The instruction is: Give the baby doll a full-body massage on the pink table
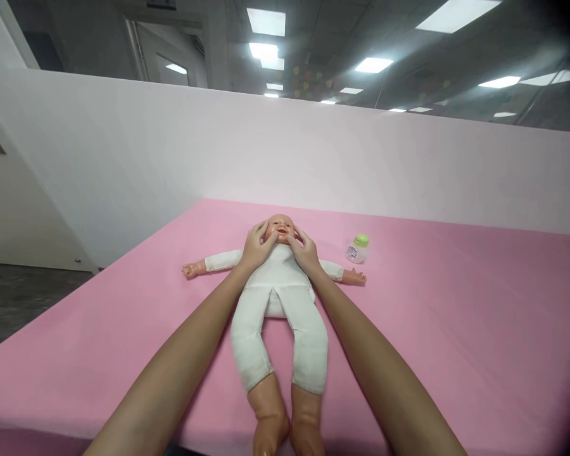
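A baby doll (276, 269) lies on its back, with a white cloth body and bare plastic head, hands and feet. Its head points away from me, arms spread wide and legs towards me. My left hand (258, 246) cups the left side of the doll's head, thumb at the cheek near the mouth. On the other side my right hand (306, 249) does the same, its thumb by the chin. The fingers of both hands curve around the head and are partly hidden.
The doll lies on a pink padded table (437, 329). A small clear bottle (356, 253) with a green cap stands right of the doll's outstretched arm. Behind the table runs a white half wall (361, 164) with dark glass above. A door (19, 209) is at the left.
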A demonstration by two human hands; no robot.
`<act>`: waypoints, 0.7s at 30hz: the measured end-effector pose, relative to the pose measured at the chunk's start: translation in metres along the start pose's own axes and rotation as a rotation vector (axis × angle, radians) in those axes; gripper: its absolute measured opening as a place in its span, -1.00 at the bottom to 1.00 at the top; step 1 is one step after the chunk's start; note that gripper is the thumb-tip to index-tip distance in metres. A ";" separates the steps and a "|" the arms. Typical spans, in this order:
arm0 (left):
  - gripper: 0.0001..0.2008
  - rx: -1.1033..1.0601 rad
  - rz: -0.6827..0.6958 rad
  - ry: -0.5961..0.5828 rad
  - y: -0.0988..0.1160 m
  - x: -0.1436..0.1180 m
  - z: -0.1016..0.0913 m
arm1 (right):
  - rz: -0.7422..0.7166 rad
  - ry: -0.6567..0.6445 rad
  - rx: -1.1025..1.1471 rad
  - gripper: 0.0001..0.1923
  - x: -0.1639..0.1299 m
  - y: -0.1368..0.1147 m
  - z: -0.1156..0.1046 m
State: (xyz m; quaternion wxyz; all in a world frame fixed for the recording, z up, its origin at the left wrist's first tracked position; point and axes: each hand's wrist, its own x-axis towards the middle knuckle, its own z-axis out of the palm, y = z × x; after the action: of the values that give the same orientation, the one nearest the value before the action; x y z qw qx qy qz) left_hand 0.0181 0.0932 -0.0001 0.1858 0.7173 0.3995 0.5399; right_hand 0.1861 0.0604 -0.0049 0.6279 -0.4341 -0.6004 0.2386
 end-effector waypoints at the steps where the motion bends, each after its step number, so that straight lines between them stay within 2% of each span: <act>1: -0.42 -0.004 0.000 -0.002 0.000 0.000 0.000 | 0.001 0.000 0.001 -0.42 0.000 -0.001 0.000; 10: -0.40 -0.004 0.000 0.003 -0.001 0.001 0.001 | 0.023 0.018 -0.003 -0.34 0.002 0.005 0.000; 21: -0.43 0.005 0.019 0.006 -0.004 0.001 0.002 | 0.041 0.017 0.007 -0.38 0.004 0.011 -0.001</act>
State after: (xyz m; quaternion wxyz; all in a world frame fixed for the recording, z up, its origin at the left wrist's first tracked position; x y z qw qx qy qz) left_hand 0.0185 0.0968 -0.0034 0.1779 0.7197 0.3945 0.5429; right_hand 0.1903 0.0686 -0.0121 0.6297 -0.4459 -0.5850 0.2498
